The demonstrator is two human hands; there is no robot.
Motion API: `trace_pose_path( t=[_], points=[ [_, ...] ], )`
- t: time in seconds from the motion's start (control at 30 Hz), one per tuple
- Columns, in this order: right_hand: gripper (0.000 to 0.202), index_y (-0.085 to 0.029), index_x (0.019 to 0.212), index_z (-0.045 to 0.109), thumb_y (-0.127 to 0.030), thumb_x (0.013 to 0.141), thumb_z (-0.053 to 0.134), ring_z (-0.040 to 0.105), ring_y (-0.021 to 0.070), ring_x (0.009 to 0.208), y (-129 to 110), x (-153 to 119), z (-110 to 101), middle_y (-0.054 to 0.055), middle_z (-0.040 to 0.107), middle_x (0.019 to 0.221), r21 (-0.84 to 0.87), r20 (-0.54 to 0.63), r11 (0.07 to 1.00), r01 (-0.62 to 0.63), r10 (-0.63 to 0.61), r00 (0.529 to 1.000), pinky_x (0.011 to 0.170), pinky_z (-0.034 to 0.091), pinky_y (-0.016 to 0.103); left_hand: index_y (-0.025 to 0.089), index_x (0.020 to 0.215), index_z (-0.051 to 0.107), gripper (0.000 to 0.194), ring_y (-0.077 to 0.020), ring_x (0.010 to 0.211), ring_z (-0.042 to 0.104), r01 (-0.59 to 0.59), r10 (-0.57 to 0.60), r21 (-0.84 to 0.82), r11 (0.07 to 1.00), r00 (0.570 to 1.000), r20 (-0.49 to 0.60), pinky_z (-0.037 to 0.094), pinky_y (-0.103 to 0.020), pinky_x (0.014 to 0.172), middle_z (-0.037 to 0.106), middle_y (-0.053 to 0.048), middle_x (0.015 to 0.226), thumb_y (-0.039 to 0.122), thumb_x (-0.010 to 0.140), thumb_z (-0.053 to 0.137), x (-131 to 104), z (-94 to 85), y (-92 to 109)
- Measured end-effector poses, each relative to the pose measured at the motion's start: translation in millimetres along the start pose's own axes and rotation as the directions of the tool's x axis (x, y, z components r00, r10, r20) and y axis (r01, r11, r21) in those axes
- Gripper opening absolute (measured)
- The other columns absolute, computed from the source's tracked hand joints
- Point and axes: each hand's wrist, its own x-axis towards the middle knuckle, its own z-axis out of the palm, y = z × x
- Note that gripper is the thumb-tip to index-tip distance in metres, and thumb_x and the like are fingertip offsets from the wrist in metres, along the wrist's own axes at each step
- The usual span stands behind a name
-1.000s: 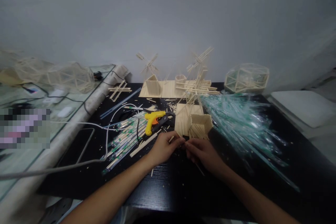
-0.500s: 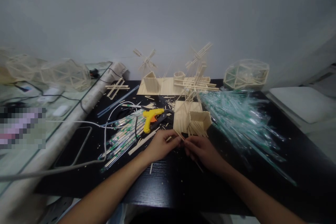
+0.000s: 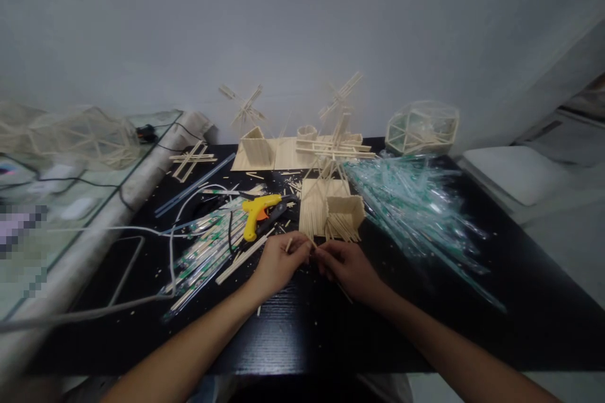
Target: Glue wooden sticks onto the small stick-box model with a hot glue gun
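Note:
Close together above the front of the table, my left hand (image 3: 282,262) and my right hand (image 3: 350,269) pinch a thin wooden stick (image 3: 311,241) between their fingertips. Another short stick end (image 3: 288,244) sticks up from the left hand's curled fingers. A dark, thin stick-like piece slants down below the right hand. Just beyond the hands stands a wooden stick model with a flat base (image 3: 312,211), an open box (image 3: 348,209) holding loose sticks, and a windmill-like frame (image 3: 333,150). A yellow glue gun (image 3: 258,211) lies beyond the left hand.
Bagged sticks (image 3: 203,252) lie left, with loose sticks (image 3: 243,259) beside them. Clear plastic wrappers (image 3: 406,208) cover the right side. More windmill models (image 3: 258,148) stand at the back, near a polyhedral frame (image 3: 423,128). A white cable (image 3: 172,258) crosses the left side.
The view has turned slightly right, so everything sits further left in the picture. Both hands keep their pinch on the stick, with little visible movement over the table.

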Motion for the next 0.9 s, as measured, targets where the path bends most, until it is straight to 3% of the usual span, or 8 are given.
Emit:
trace_pose_path(
  t=[0.3,0.47,0.67,0.77,0.9],
  points=[
    [0.042,-0.016,0.072,0.066,-0.051,0.095,0.060,0.053,0.0108,0.053,-4.1,-2.5,3.3,0.000,0.062,0.061,0.021,-0.001,1.000,0.004,-0.004,1.000,0.055,0.041,0.023,0.015,0.073,0.070,0.021,-0.0123,0.059,0.052,0.021,-0.016,0.076,0.997,0.997,-0.073,0.037,-0.023,0.057,0.063,0.001,0.062,0.028,0.085,0.058,-1.3,0.7,-1.6],
    [0.046,-0.015,0.075,0.066,-0.057,0.091,0.066,0.052,0.0093,0.052,-5.8,-0.5,0.6,0.000,0.063,0.064,0.226,0.119,0.971,-0.076,0.051,0.992,0.051,0.038,0.022,0.016,0.072,0.069,0.021,-0.0118,0.059,0.054,0.022,-0.020,0.034,0.999,0.998,-0.057,0.039,-0.022,0.057,0.065,0.001,0.064,0.025,0.085,0.057,-1.5,-0.1,2.7],
    [0.043,-0.014,0.082,0.067,-0.056,0.084,0.075,0.052,0.0073,0.052,2.8,3.5,-2.3,0.000,0.065,0.067,0.458,0.239,0.864,-0.208,0.106,0.965,0.046,0.033,0.019,0.015,0.071,0.067,0.021,-0.0109,0.058,0.052,0.002,-0.002,0.021,1.000,0.999,-0.039,0.038,-0.022,0.057,0.064,0.001,0.062,0.024,0.086,0.055,-1.1,-2.0,4.9],
    [0.039,-0.013,0.084,0.069,-0.052,0.083,0.078,0.050,0.0065,0.050,7.0,4.7,-2.5,-0.001,0.064,0.065,0.532,0.272,0.809,-0.251,0.118,0.955,0.045,0.031,0.019,0.015,0.070,0.067,0.022,-0.0113,0.059,0.051,-0.044,0.046,0.083,0.996,0.999,-0.026,0.038,-0.023,0.058,0.063,0.001,0.063,0.024,0.086,0.055,-2.0,-4.6,4.9],
    [0.035,-0.013,0.082,0.070,-0.047,0.083,0.080,0.043,0.0051,0.044,9.0,6.0,-3.5,-0.002,0.058,0.059,0.615,0.368,0.716,-0.331,0.110,0.923,0.041,0.023,0.020,0.015,0.070,0.067,0.021,-0.0104,0.058,0.049,-0.196,0.207,0.252,0.948,0.978,-0.016,0.036,-0.023,0.058,0.060,0.001,0.061,0.020,0.086,0.055,-2.6,-8.0,4.3]
  ],
)
